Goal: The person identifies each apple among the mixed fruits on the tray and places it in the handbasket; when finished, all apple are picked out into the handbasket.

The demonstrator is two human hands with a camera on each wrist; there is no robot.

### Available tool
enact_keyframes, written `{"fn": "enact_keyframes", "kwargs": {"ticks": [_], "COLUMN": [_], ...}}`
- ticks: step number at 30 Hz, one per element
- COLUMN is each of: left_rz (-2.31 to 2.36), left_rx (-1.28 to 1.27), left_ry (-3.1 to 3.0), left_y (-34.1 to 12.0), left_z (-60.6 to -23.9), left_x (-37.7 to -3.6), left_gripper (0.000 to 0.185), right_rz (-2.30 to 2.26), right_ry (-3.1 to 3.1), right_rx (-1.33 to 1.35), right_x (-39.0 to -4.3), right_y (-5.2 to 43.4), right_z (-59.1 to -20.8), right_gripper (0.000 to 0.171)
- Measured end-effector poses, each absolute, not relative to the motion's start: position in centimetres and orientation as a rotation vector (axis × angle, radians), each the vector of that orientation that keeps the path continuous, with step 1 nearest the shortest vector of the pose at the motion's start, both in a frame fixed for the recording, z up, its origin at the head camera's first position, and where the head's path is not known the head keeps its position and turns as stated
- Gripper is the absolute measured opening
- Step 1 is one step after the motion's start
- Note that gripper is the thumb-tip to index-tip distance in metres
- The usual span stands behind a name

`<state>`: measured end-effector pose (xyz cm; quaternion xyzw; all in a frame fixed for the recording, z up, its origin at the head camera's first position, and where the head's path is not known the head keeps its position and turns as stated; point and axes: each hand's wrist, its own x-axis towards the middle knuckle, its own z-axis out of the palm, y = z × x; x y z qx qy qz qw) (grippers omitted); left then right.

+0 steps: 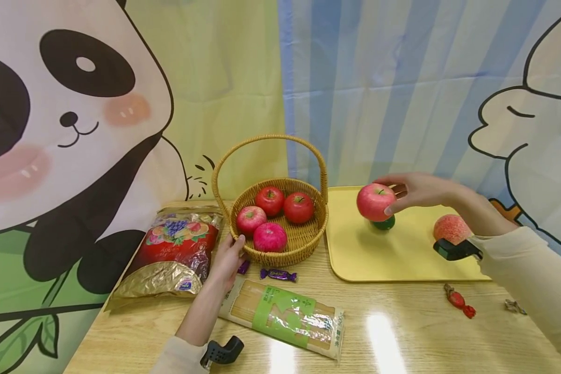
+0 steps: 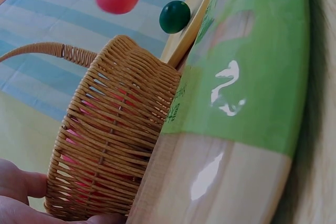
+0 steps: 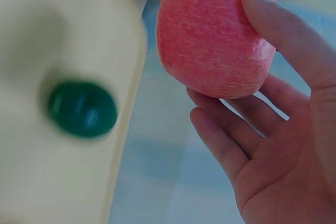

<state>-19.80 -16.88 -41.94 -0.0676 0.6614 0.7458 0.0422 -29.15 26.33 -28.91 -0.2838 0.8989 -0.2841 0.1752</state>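
My right hand (image 1: pixel 413 191) holds a pinkish-red apple (image 1: pixel 375 201) above the yellow tray (image 1: pixel 355 259), thumb on one side and fingers on the other, as the right wrist view also shows. Below that apple lies a dark green round fruit (image 3: pixel 83 108), partly covered by it in the head view. With thumb and fingers, my left hand (image 1: pixel 226 259) grips the near left rim of a wicker basket (image 2: pixel 110 135). Inside the basket sit several apples: two deep red ones (image 1: pixel 299 208) at the back, a pink one (image 1: pixel 251 221) and a magenta one (image 1: pixel 270 238) in front.
A peach (image 1: pixel 451 229) lies on the tray near my right forearm. Left of the basket rests a red-gold candy bag (image 1: pixel 173 249). A noodle packet (image 1: pixel 285 317) and a purple wrapped candy (image 1: pixel 278 275) lie in front. A red candy (image 1: pixel 458 300) is at the right.
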Motion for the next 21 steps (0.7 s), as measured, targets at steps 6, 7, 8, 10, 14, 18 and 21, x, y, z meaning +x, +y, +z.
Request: {"fn": "enact_keyframes", "kwargs": {"ticks": [6, 7, 8, 10, 14, 18, 21], "left_rz": [2.288, 2.289, 2.289, 2.290, 2.290, 2.280, 2.272], "left_rx": [-0.207, -0.205, -0.203, -0.199, -0.198, -0.210, -0.215], "left_ry": [2.022, 2.022, 2.024, 2.025, 2.026, 2.027, 2.026], "left_y": [-16.9, -16.9, -16.9, -16.9, -16.9, -16.9, -16.9], "left_z": [-41.9, -41.9, -41.9, -41.9, -41.9, -42.0, -42.0], "left_x": [-19.8, -19.8, -19.8, -19.8, -19.9, -19.9, -19.8], "left_gripper": [0.052, 0.052, 0.052, 0.052, 0.052, 0.052, 0.053], "right_rz": [-0.818, -0.818, -0.819, -0.820, -0.768, -0.691, -0.634], "right_ry": [2.473, 2.470, 2.472, 2.480, 2.549, 2.587, 2.598], "right_rx": [-0.990, -1.011, -1.024, -1.042, -1.063, -1.080, -1.073], "right_x": [-28.8, -28.8, -28.8, -28.9, -29.0, -29.4, -29.7], "right_y": [20.6, 19.7, 18.8, 17.1, 14.2, 12.0, 10.9], "right_z": [-29.2, -29.4, -29.6, -30.1, -31.1, -32.4, -33.5], "right_gripper": [0.080, 0.080, 0.080, 0.080, 0.082, 0.082, 0.081]}}
